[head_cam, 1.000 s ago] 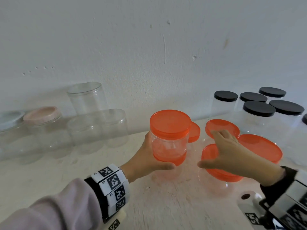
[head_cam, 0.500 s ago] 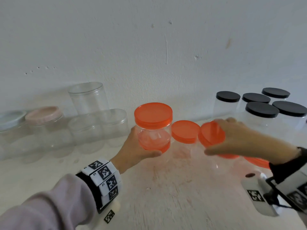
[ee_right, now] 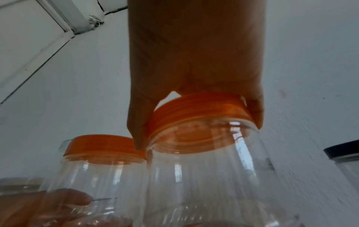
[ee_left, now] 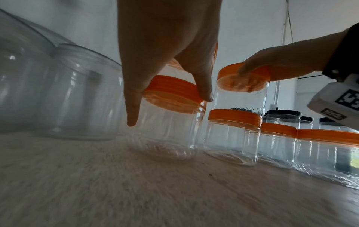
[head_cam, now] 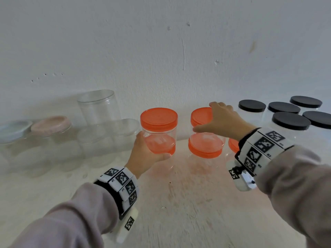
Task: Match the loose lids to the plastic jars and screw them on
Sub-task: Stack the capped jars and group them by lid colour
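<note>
The clear orange-lidded plastic jar has been carried leftward, gripped by the left hand; a second stacked jar's (clear-walled) orange lid is clasped by the right hand.

Stacked in two pairs at the middle of the table: left upper jar on a lower jar, right upper jar on another, just beside each other. To the left against the wall, unlidded jars. To the right, capped jars clustered.
</note>
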A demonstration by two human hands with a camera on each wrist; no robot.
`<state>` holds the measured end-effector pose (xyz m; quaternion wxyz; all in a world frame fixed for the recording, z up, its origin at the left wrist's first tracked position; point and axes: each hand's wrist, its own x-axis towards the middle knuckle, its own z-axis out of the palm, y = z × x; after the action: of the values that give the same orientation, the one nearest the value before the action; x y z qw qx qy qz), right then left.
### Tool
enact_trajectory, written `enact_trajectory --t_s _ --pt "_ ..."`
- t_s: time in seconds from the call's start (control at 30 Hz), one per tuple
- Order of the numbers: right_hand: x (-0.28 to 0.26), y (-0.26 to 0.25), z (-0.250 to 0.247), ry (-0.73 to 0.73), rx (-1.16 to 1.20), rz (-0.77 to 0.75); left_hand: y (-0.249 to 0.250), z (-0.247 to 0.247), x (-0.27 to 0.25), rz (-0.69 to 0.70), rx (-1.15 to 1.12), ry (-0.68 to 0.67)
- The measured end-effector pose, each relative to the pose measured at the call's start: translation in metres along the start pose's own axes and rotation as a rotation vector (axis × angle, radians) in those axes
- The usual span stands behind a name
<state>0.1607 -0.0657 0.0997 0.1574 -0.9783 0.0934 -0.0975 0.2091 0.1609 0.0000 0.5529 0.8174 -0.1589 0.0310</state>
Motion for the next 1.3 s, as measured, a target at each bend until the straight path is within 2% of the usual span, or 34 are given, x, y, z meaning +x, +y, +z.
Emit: enact_trajectory --t_s 0.13,0.23,0.37,0.47,0.63,0.73,1.3 --pt "0.007 0.005 0.003 -0.012 0.047 0.001 -0.005 0.0 0.001 -0.042 0.001 0.006" --pt "0.003 0.016 0.008 0.012 0.193 -0.008 -0.007 -0.001 0.0 -0.039 -0.015 0.017" --pt "-0.019 0.035 0.033 0.067 0.501 0.116 -0.004 -0.002 -0.002 0.026 -0.009 0.001" --pt "-0.034 0.048 0.06 0.012 0.657 0.195 -0.004 -0.003 -0.001 0.04 0.055 -0.007" --pt "-0.031 0.052 0.089 -0.027 0.709 0.299 -0.012 0.002 -0.007 -0.154 0.117 0.039" --pt "-0.023 0.051 0.095 -0.035 0.781 0.336 -0.012 0.006 -0.009 -0.161 0.084 0.035" --pt "0.057 0.025 0.116 0.025 0.808 0.286 -0.002 0.038 0.031 -0.27 0.097 0.284"
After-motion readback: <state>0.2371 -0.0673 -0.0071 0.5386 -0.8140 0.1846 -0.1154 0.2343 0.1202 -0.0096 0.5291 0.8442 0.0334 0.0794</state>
